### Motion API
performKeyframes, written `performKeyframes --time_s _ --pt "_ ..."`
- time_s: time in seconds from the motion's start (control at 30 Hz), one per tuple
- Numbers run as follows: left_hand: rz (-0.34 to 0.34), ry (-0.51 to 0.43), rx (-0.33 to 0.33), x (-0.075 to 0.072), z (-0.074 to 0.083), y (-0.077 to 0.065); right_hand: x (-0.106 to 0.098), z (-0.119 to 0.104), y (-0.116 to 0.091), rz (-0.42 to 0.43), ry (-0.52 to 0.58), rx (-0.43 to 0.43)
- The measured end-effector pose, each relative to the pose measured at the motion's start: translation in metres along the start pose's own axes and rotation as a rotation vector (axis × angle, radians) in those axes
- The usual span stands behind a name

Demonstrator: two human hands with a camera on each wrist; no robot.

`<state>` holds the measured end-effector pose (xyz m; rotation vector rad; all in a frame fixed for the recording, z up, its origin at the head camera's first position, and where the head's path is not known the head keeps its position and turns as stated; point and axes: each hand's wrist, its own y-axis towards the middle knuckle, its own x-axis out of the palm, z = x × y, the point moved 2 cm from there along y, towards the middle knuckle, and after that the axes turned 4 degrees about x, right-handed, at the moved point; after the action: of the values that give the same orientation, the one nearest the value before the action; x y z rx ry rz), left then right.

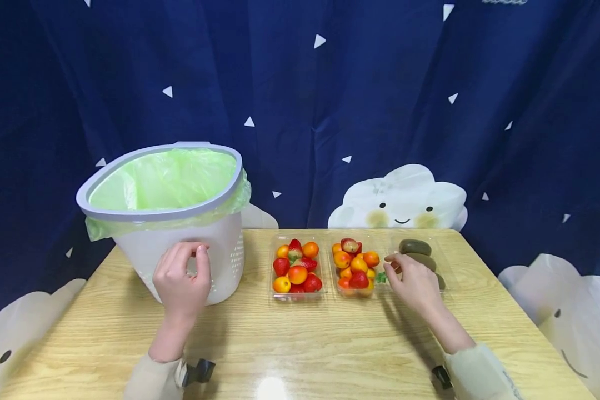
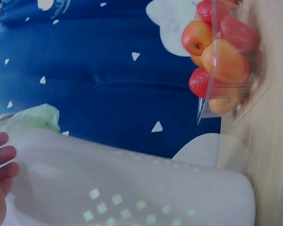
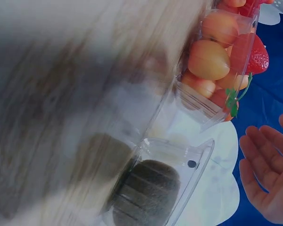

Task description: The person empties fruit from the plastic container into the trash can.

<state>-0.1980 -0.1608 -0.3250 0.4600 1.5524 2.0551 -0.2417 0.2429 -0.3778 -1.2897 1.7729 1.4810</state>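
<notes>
In the head view my left hand (image 1: pixel 185 280) is raised in front of the white bin (image 1: pixel 220 266), fingers loosely bent, holding nothing I can see. My right hand (image 1: pixel 415 283) hovers between two clear boxes, its thumb and fingers bent and apart in the right wrist view, nothing in them. On one side is the middle box, with strawberries (image 1: pixel 358 279) and orange-red fruits (image 1: pixel 342 259); a green leafy stem (image 3: pixel 232 101) hangs over its edge near the fingers. On the other side, the right-hand box holds brown kiwis (image 1: pixel 415 246), partly hidden by the hand.
A third clear box at the left holds more strawberries (image 1: pixel 281 266) and orange fruits (image 1: pixel 297 275). The bin has a grey-blue rim (image 1: pixel 160 214) and a green bag lining (image 1: pixel 180 178). A wooden table (image 1: pixel 290 344) carries everything; a dark blue curtain (image 1: pixel 300 83) hangs behind.
</notes>
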Motion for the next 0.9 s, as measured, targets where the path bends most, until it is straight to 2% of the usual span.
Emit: performKeyframes --time_s 0.13,0.2,0.4,0.6,0.7,0.9 --pt "0.167 -0.016 -0.035 -0.008 -0.005 0.005 0.001 0.005 -0.002 0.030 0.007 0.025" --pt "0.228 -0.014 -0.057 -0.011 -0.006 0.009 0.002 0.008 -0.003 0.039 0.014 0.037" --pt "0.319 0.038 -0.126 -0.023 -0.007 0.022 0.001 0.018 -0.005 0.055 0.049 0.050" --pt "0.401 0.082 -0.142 -0.031 -0.007 0.036 -0.001 0.026 -0.006 0.061 0.062 0.068" --pt "0.377 0.067 -0.162 -0.034 -0.011 0.043 -0.002 0.030 -0.007 0.050 0.054 0.093" --pt "0.174 0.080 -0.296 -0.041 -0.030 0.049 -0.003 0.036 -0.006 0.070 0.039 0.117"
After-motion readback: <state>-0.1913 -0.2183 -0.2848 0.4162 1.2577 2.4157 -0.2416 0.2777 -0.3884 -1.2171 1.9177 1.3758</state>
